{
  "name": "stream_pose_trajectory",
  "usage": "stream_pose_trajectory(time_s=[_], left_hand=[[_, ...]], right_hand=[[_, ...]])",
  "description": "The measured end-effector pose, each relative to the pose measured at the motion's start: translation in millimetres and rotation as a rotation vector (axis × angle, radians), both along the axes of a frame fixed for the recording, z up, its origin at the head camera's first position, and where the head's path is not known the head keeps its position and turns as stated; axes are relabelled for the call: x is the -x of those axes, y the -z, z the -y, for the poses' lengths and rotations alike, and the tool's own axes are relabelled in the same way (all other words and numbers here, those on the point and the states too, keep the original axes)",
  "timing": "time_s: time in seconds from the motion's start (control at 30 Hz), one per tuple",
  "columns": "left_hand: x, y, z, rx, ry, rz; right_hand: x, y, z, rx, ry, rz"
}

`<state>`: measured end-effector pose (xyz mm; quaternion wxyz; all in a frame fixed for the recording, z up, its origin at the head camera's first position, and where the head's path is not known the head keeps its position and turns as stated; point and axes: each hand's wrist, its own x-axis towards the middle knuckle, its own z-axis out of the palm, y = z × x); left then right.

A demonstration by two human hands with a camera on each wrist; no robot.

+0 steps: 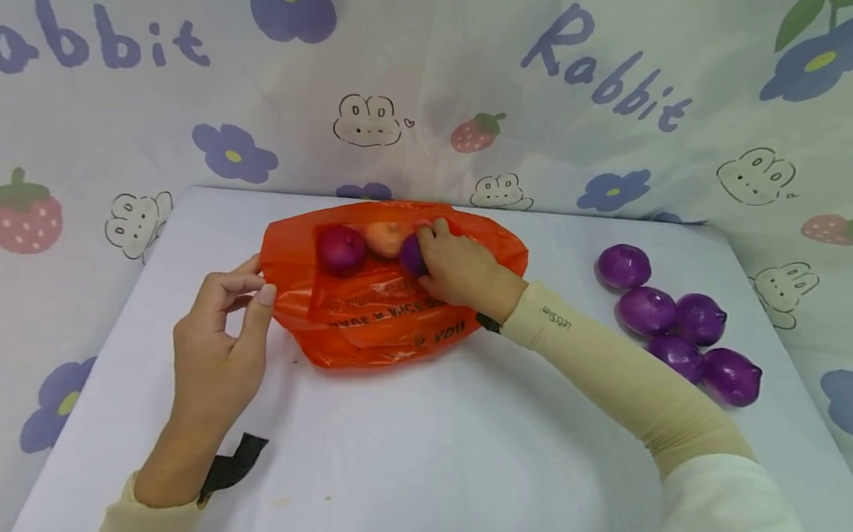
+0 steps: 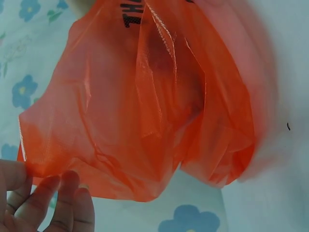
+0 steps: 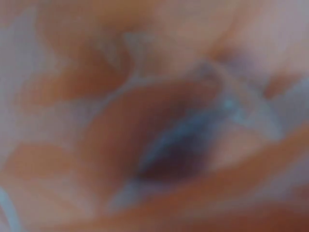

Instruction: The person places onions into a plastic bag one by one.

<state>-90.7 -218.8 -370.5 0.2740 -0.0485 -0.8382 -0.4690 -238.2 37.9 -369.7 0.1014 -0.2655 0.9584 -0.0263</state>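
A red-orange plastic bag (image 1: pixel 371 329) with black print lies on the table, its mouth facing up. In the mouth sit a magenta round fruit (image 1: pixel 342 250) and a peach-coloured one (image 1: pixel 387 239). My right hand (image 1: pixel 464 267) reaches into the opening with its fingers curled over a purple fruit (image 1: pixel 411 256). At the bag's left edge, my left hand (image 1: pixel 218 341) pinches the plastic between thumb and fingers. The left wrist view shows those fingers (image 2: pixel 63 203) at the bag's (image 2: pixel 130 121) edge. In the right wrist view, orange plastic (image 3: pixel 125 125) is close and badly blurred.
Several glossy purple fruits (image 1: pixel 648 311) with pointed tips lie clustered on the white table (image 1: pixel 442 465) at the right, beyond the right forearm. Behind the table hangs a patterned cloth (image 1: pixel 411 67). A black strap (image 1: pixel 235 465) sticks out at the left wrist.
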Motion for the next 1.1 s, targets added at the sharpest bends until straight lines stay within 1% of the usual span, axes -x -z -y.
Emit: stream_pose_trajectory(time_s=[0.17, 0.3, 0.63, 0.9, 1.1], left_hand=[[-0.3, -0.8, 0, 0.003, -0.002, 0.001], [-0.8, -0.9, 0, 0.005, -0.006, 0.001], [-1.2, -1.1, 1, 0.008, 0.003, -0.006], [-1.9, -1.0, 1, 0.012, 0.0, -0.014], [-2.4, -1.4, 1, 0.023, -0.006, 0.006]], right_hand=[[3.0, 0.6, 1, -0.025, 0.027, 0.018], [3.9, 1.5, 2, -0.042, 0.033, -0.002], [0.8, 9.2, 3, -0.082, 0.019, -0.216], [1.0, 13.5, 6, -0.122, 0.005, -0.332], [-0.8, 18.8, 8, -0.184, -0.025, -0.414]])
